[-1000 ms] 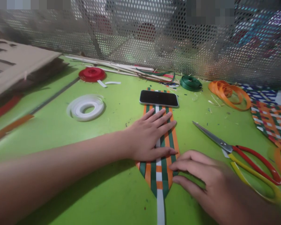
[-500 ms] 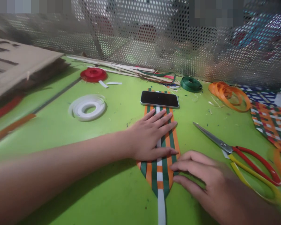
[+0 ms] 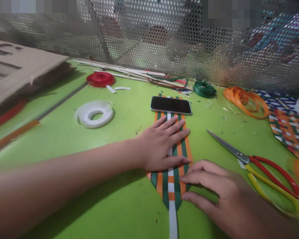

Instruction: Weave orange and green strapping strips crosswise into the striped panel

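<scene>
Flat on the green tabletop lies a woven piece of orange, green and white strips (image 3: 159, 187), its lower end tapering to a point. A white strip (image 3: 173, 219) runs from that point toward me. My left hand (image 3: 161, 142) rests palm down across the middle of the weave, fingers spread. At the weave's lower right edge is my right hand (image 3: 214, 186), fingers bent, with a gap between thumb and forefinger; the fingertips touch the orange and green strips. Across the far end of the strips lies a phone (image 3: 170, 105) with a dark screen.
Scissors (image 3: 241, 157) with red and yellow handles lie open on the right. White (image 3: 96, 114), red (image 3: 101, 79), green (image 3: 204, 89) and orange (image 3: 246, 103) strip rolls lie around. Cardboard (image 3: 22, 66) is at left, another woven piece (image 3: 291, 129) at right, perforated metal screen (image 3: 149, 39) behind.
The whole view has shifted slightly. My right thumb and fingertips have spread a little wider apart at the weave's edge. My left hand stays flat in place.
</scene>
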